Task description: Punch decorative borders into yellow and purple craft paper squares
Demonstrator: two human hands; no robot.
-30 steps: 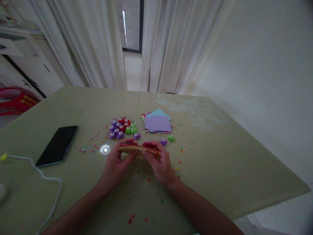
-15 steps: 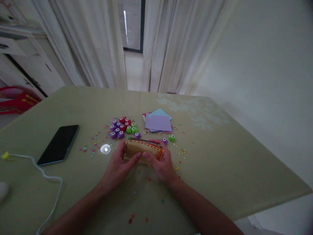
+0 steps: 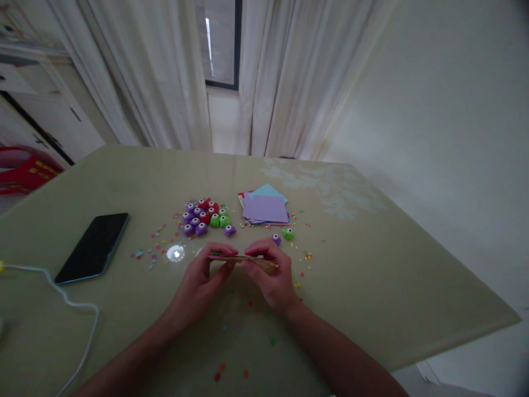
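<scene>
Our left hand and right hand are part-closed, pinching the thin cards between thumbs and fingertips. We likely do best with light, even pressure at both ends, so the layers stay aligned without bending. The cards lie nearly edge-on between our hands, above the table; beyond them, toward its far edge, sit the eye-topped pieces and loose papers.
</scene>
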